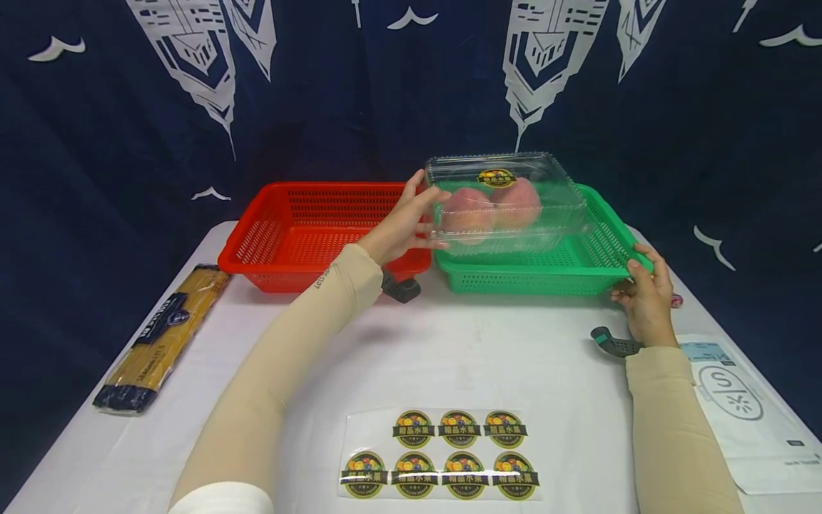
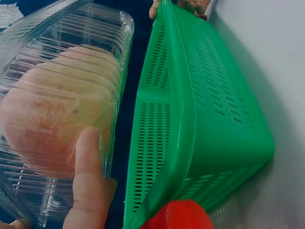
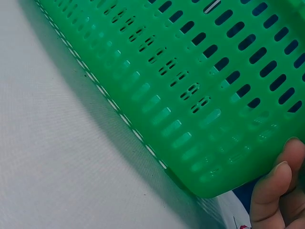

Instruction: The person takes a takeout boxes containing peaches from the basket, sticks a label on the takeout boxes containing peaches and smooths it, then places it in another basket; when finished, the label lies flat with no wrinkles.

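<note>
A clear plastic clamshell box (image 1: 565, 193) with peaches (image 1: 516, 203) inside and a round fruit label (image 1: 497, 178) on its lid hangs over the green basket (image 1: 533, 280). My left hand (image 1: 404, 225) grips the box by its left end, thumb and fingers spread along that side. In the left wrist view, a finger lies against the clear wall beside a peach (image 2: 62, 109), and a gap separates the box from the basket rim. My right hand (image 1: 648, 296) pinches the green basket's front right corner; the right wrist view shows its fingers (image 3: 271, 191) at that corner.
A red basket (image 1: 327, 280) stands left of the green one. At the table's left edge lies a spaghetti pack (image 1: 163, 335). A sheet of round fruit labels (image 1: 442, 457) lies at the front, and a white printed bag (image 1: 751, 421) is at the right, beneath the right forearm.
</note>
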